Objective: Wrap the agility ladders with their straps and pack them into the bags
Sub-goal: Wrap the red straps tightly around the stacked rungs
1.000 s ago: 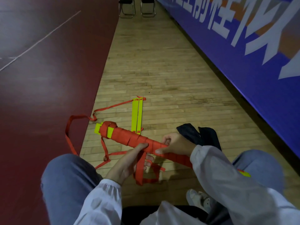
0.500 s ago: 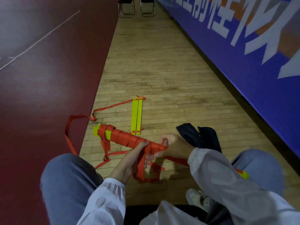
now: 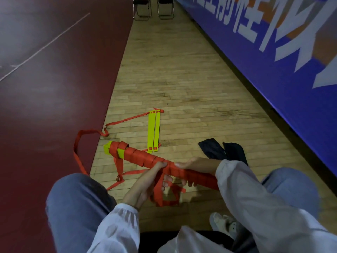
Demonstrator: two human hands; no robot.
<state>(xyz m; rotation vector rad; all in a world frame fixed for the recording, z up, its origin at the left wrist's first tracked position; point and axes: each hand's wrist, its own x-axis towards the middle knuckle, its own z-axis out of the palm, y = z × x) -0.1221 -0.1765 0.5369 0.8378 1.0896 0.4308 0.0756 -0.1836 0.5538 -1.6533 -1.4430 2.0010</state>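
A bundle of yellow ladder rungs wound in red strap [image 3: 145, 157] is held level over my knees. My right hand [image 3: 193, 167] grips the wrapped bundle near its middle. My left hand [image 3: 145, 185] holds the loose red strap [image 3: 160, 194] that hangs from the bundle's underside, thumb against the wrap. More red strap [image 3: 78, 148] trails to the floor on the left. Two yellow rungs [image 3: 154, 130] with strap lie flat on the wooden floor ahead. Two dark bags [image 3: 222, 150] lie on the floor to the right of the bundle.
I sit with my knees [image 3: 76, 201] apart and a white shoe [image 3: 224, 225] below. A blue banner wall [image 3: 273, 61] runs along the right. Dark red court flooring [image 3: 45, 88] is on the left. Two folding chairs [image 3: 153, 8] stand far ahead.
My right hand has turned over the bundle and now grips it from above. My left hand has drawn the loose strap down under the bundle. The bundle shifted slightly.
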